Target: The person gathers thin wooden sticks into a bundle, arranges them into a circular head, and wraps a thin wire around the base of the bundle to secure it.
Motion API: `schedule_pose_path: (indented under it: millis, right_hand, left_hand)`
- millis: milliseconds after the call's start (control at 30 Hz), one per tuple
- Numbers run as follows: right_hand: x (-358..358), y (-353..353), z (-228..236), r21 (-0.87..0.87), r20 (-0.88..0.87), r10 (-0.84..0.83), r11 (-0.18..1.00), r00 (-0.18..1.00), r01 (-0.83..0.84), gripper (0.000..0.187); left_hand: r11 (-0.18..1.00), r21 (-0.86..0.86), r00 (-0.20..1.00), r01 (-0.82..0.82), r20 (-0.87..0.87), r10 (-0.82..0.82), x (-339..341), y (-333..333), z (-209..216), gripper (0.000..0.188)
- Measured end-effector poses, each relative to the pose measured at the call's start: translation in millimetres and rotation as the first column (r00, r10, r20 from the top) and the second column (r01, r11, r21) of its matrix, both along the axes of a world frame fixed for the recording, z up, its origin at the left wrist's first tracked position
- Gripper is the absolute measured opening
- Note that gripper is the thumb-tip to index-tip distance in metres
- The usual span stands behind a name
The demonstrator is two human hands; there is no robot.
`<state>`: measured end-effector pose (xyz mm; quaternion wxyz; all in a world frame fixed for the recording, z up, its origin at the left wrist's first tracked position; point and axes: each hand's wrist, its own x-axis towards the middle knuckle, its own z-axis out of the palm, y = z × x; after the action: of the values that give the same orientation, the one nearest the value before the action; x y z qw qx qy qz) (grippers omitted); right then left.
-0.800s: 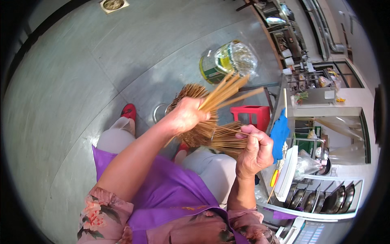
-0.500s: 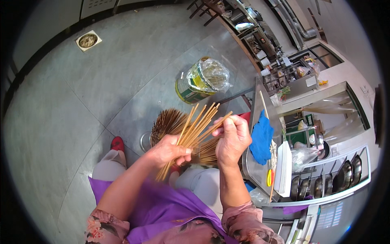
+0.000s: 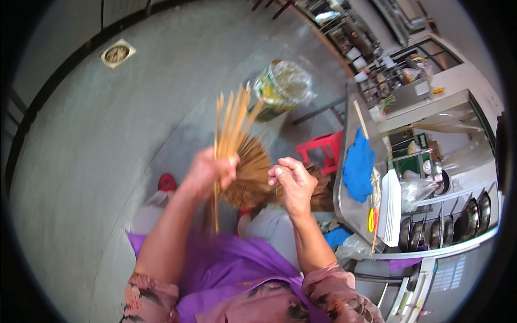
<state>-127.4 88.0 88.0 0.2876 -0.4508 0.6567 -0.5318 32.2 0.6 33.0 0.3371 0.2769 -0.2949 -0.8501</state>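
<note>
My left hand, blurred by motion, is closed round a fanned bundle of thin bamboo skewers. Their longer ends rise above the fist, and one or two poke out below it. To the right is my right hand, its fingers loosely bent and apart with no skewer visible in them. Between and behind the hands stands a dense mass of brown skewers, close to my knees. More skewers show behind my right hand, partly hidden by it.
A tin bucket lined with clear plastic stands on the floor ahead. A red stool is beside the metal table on the right. On that table lie a blue cloth, yellow-handled scissors and a white ridged tray.
My right hand has let go of the skewer it pinched and moved slightly down, away from the bundle. My left hand has lifted the bundle up and left, turning it more upright.
</note>
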Motion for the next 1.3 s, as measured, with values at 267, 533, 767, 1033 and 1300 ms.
schedule_pose_path:
  millis: [267,533,767,1033,1300]
  right_hand:
    - [-57,97,-135,0.798,-0.022,0.115,0.600,0.993,-0.051,0.025]
    - [-74,104,-203,0.825,-0.046,-0.238,0.538,0.970,0.171,0.030]
    - [-85,75,-246,0.653,-0.117,-0.041,0.749,0.992,0.108,0.019]
    - [-70,54,-267,0.656,-0.137,0.345,0.734,0.929,-0.176,0.032]
    - [-13,32,-254,0.622,0.148,-0.063,0.782,0.987,-0.044,0.027]
  left_hand:
    - [0.887,-0.079,0.819,-0.455,0.353,0.452,19,-26,-10,0.014]
    - [0.915,-0.057,0.856,-0.399,0.335,0.394,12,-24,-10,0.014]
    - [0.926,0.017,0.879,-0.378,0.320,0.353,7,-27,-15,0.016]
    - [0.934,0.031,0.893,-0.356,0.304,0.330,1,-28,-11,0.018]
    - [0.933,0.020,0.891,-0.360,0.305,0.337,6,-29,-13,0.018]
